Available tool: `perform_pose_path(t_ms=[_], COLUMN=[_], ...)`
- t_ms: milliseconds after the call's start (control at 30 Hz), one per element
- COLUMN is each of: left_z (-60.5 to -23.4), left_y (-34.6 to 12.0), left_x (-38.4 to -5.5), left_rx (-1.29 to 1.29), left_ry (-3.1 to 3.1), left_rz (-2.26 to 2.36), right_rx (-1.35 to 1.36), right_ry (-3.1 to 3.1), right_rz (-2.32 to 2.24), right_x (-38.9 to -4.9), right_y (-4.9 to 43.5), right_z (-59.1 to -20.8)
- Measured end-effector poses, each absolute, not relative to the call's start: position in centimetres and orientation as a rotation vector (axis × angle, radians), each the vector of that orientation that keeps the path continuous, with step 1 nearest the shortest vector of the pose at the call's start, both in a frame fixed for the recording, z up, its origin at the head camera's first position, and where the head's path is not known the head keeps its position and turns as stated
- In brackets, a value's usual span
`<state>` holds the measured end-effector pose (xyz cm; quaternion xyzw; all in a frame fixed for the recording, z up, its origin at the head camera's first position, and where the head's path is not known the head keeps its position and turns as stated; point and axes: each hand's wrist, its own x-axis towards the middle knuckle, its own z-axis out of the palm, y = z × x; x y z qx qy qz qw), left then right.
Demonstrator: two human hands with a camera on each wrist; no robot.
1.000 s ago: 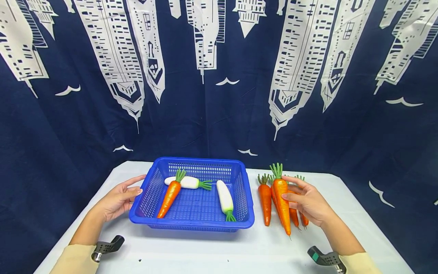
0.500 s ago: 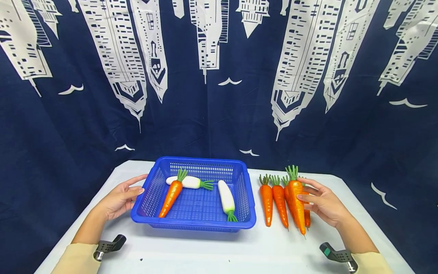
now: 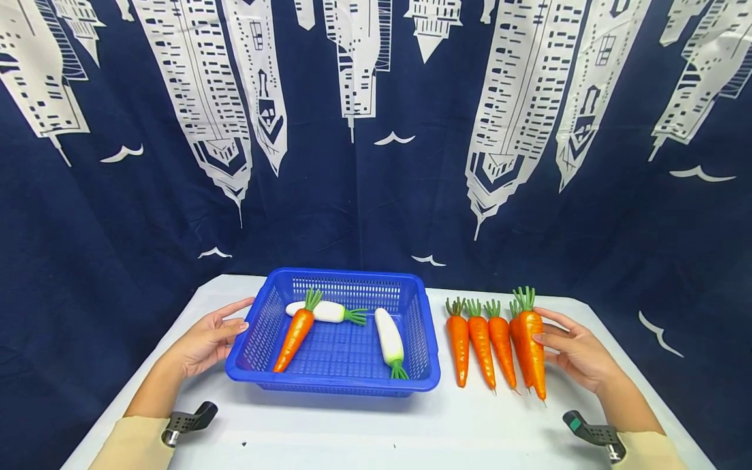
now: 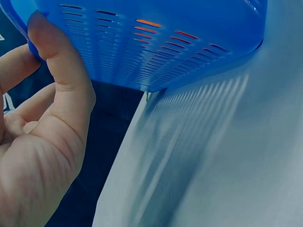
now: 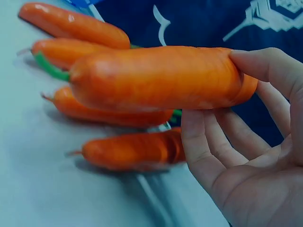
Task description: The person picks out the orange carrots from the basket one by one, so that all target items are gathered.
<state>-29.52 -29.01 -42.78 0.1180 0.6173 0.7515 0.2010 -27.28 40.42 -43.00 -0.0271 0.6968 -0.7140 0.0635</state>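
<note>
My right hand [image 3: 572,349] pinches an orange carrot [image 3: 532,349] with green stalks by its upper part, thumb on one side and fingers on the other. The carrot is tilted, in front of another carrot [image 3: 517,336] that it partly hides. Close by on the table lie more carrots [image 5: 137,150] in a row. My left hand [image 3: 205,343] touches the left rim of a blue plastic basket [image 3: 331,390] from outside with thumb and index finger, the fingers loosely bent. Inside the basket are one carrot [image 3: 294,341] and two white radishes [image 3: 389,339] with green tops.
The carrot row begins just right of the basket, with the leftmost carrot [image 3: 457,346] closest to it. All stands on a white table [image 3: 329,434]. Behind the table hangs a dark blue cloth [image 3: 352,202] with white building prints.
My right hand has moved to the right with the carrot, past the other carrots, uncovering several of them. The left hand and the basket stay in place.
</note>
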Motion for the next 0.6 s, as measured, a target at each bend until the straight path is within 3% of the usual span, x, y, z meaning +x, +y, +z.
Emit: perform_pose_path(t_ms=[600], left_z=[-42.9], left_y=[-29.1], left_x=[-29.5], left_rx=[0.368], left_ry=[1.715], left_rz=[2.097], right_rx=[-0.112], right_ry=[2.184], right_rz=[-2.054], right_x=[-28.7], right_y=[44.3], right_z=[-44.7])
